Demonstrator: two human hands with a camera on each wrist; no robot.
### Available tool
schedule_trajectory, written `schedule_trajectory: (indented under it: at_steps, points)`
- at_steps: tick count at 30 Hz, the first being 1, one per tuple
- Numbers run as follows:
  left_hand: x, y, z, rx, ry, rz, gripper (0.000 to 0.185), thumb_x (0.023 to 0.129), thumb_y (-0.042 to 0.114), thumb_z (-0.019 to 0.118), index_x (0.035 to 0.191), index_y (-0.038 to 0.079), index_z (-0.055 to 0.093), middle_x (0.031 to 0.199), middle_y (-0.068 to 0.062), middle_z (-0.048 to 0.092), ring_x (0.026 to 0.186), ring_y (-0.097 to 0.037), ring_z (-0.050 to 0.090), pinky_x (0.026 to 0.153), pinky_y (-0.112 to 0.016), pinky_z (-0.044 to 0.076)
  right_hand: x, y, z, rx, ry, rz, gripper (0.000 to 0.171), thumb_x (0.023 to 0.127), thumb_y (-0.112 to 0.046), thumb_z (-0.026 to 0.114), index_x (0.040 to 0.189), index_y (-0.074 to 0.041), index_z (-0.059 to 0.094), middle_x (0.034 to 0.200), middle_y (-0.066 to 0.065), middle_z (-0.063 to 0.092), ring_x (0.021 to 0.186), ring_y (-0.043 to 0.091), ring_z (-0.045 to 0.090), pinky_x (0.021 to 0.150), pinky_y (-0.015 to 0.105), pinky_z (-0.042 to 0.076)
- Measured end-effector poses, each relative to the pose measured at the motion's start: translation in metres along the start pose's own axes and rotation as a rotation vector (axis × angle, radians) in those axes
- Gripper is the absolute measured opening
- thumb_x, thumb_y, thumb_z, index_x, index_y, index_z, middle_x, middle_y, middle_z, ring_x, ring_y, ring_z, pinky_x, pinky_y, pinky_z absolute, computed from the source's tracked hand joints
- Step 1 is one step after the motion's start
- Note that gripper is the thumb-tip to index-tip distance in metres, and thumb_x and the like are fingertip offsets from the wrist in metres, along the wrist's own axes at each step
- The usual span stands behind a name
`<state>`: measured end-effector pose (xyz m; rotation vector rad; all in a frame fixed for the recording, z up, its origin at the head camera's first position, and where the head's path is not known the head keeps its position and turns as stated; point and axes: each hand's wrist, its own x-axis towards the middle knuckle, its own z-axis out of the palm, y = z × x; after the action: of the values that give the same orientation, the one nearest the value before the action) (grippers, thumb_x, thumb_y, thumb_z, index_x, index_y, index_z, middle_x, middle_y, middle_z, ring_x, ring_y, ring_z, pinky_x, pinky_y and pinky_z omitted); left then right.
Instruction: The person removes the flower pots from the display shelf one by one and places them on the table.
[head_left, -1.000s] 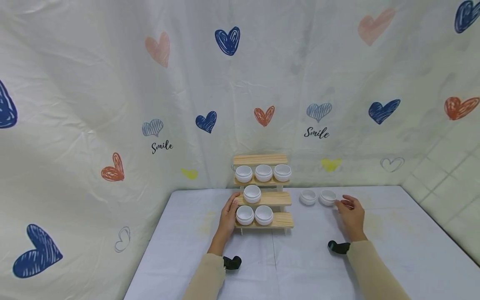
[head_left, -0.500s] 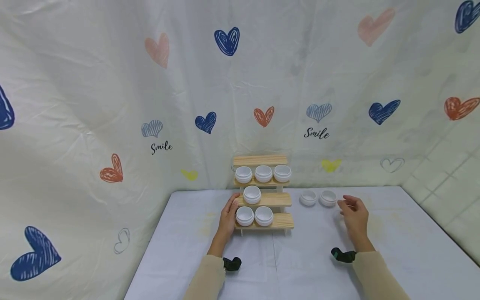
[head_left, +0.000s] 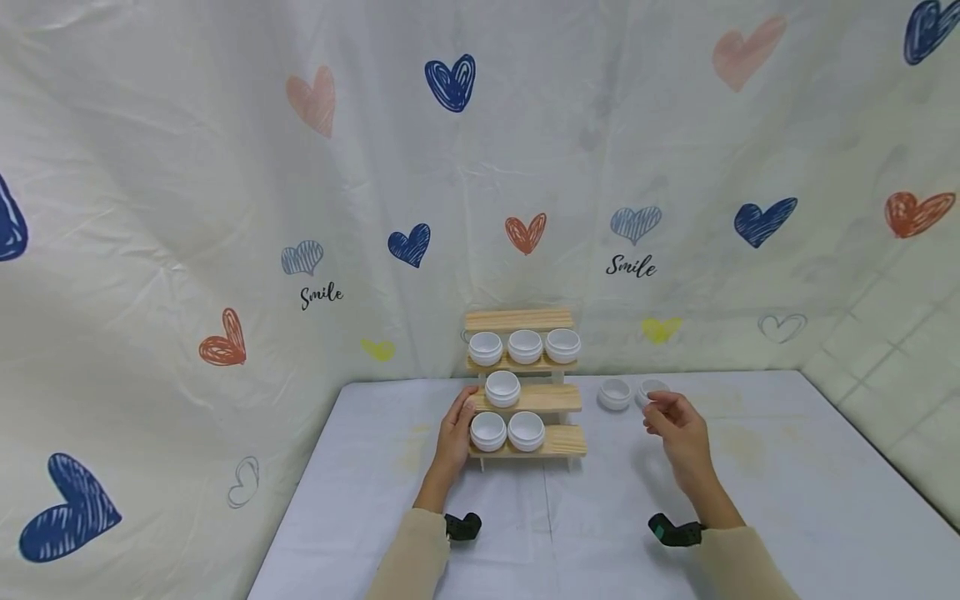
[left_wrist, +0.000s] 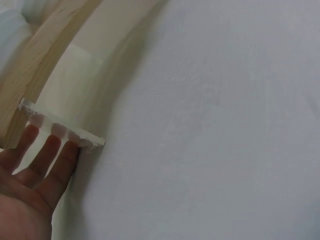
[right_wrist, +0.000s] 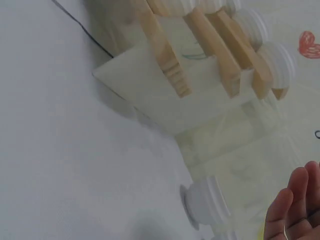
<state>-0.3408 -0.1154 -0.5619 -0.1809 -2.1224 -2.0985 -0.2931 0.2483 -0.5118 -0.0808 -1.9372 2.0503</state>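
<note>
**Two jars left on the table, one under the right hand**

Two small white jars sit loose on the white tablecloth (head_left: 615,517), at about two o'clock from the stepped wooden rack (head_left: 525,398). The rack is the biggest piece here: three jars on its top step, one on the middle, two on the bottom. The left hand (head_left: 455,427) lies flat against the rack's nine o'clock side, fingers (left_wrist: 47,155) straight and together on the panel, holding it steady.

The right hand (head_left: 675,429) hovers over the right-hand loose jar (head_left: 654,388), fingers loosely curled. They seem to hold nothing, though the hand half hides the jar. The other loose jar (head_left: 614,394) stands just beside it at nine o'clock, apart.

To my eye, a good pick means closing thumb and fingers on the jar's rim from above, clear of its neighbour. The left hand should brace the rack, since a nudge could shake the shelved jars.
</note>
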Motion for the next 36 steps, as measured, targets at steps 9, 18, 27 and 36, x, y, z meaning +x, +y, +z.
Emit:
schedule_trajectory:
  at_steps: [9, 18, 27, 36]
  points:
    - [-0.006, 0.015, -0.002, -0.005, -0.024, -0.011, 0.041, 0.111, 0.028, 0.045, 0.151, 0.02, 0.051, 0.146, -0.01, 0.058, 0.143, -0.03, 0.046, 0.122, -0.049, 0.031, -0.019, -0.001, 0.022, -0.169, -0.13, -0.027, 0.024, 0.1, -0.013, 0.066, 0.122, -0.005, 0.06, 0.096, 0.004, 0.063, 0.078, 0.01, 0.061, 0.071, 0.02, 0.055]
    - [-0.002, 0.012, -0.004, 0.012, -0.042, -0.04, 0.043, 0.111, 0.026, 0.043, 0.153, 0.017, 0.046, 0.109, -0.025, 0.06, 0.112, -0.046, 0.054, 0.092, -0.032, 0.04, -0.026, 0.002, 0.038, -0.173, -0.182, -0.033, 0.029, 0.099, -0.013, 0.067, 0.123, 0.001, 0.058, 0.095, 0.005, 0.064, 0.078, 0.013, 0.061, 0.072, 0.024, 0.055]
    - [0.001, 0.003, -0.003, 0.044, -0.03, -0.017, 0.044, 0.11, 0.034, 0.044, 0.152, 0.02, 0.046, 0.119, -0.032, 0.059, 0.11, -0.038, 0.058, 0.093, -0.032, 0.041, -0.027, 0.003, 0.055, -0.166, -0.223, -0.057, 0.026, 0.099, -0.012, 0.067, 0.121, 0.0, 0.06, 0.093, -0.004, 0.063, 0.076, 0.01, 0.061, 0.072, 0.022, 0.055]
    - [0.002, 0.002, -0.003, 0.045, -0.006, -0.049, 0.04, 0.109, 0.031, 0.047, 0.15, 0.029, 0.049, 0.112, -0.021, 0.066, 0.093, -0.014, 0.057, 0.085, -0.028, 0.043, -0.027, 0.0, 0.074, -0.139, -0.262, -0.06, 0.032, 0.099, -0.008, 0.066, 0.124, 0.009, 0.058, 0.095, 0.002, 0.064, 0.078, 0.009, 0.06, 0.071, 0.022, 0.055]
